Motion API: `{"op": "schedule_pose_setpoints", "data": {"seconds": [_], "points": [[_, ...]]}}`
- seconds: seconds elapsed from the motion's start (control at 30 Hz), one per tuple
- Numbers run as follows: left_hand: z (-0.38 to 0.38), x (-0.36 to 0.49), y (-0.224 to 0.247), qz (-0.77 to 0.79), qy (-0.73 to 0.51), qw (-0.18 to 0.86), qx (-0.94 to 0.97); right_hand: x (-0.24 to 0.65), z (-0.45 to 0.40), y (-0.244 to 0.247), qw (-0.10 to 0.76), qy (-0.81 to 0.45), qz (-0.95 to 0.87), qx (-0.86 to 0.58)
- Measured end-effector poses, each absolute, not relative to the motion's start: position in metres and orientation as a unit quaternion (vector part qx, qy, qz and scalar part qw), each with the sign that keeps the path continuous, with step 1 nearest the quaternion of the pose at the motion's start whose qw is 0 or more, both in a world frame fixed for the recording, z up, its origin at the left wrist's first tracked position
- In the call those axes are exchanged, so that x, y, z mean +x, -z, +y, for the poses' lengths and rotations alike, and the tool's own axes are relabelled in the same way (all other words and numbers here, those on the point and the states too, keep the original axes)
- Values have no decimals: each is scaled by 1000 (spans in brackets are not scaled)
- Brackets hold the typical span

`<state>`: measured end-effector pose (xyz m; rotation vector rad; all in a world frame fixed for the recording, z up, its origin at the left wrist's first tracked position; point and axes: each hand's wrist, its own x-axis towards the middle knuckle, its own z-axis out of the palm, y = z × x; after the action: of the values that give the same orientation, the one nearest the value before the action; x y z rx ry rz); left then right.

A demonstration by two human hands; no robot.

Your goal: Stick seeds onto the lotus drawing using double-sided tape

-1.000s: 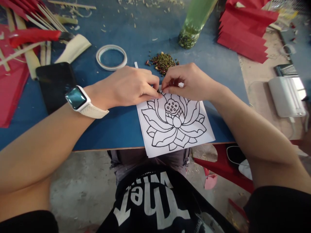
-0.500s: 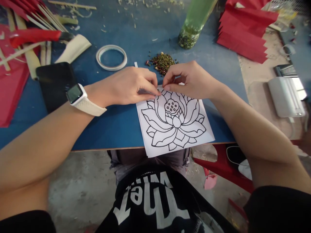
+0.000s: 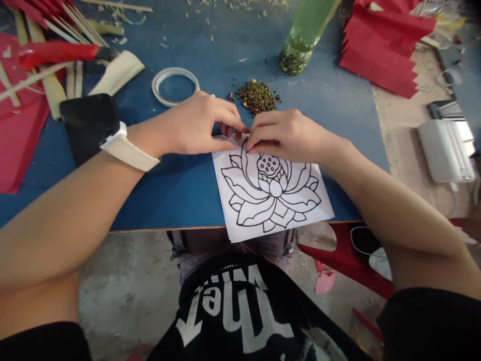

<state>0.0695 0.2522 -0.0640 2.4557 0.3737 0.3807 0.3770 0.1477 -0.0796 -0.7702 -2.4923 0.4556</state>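
Head | left hand (image 3: 197,123) half-curled, right hand (image 3: 292,133) pinched; grips unclear | paper (image 3: 278,203): top hidden

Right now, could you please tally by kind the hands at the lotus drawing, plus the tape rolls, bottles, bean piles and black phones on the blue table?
Hands: 2 (left hand, right hand)
Tape roll: 1
Green bottle: 1
Bean pile: 1
Black phone: 1
Total: 6
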Motion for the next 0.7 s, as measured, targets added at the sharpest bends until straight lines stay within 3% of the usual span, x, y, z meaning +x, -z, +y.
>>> {"op": "schedule_pose_setpoints", "data": {"seconds": [0.7], "points": [[248, 72, 58, 150, -112, 286, 940, 371, 146, 64, 226, -294, -819, -437]]}}
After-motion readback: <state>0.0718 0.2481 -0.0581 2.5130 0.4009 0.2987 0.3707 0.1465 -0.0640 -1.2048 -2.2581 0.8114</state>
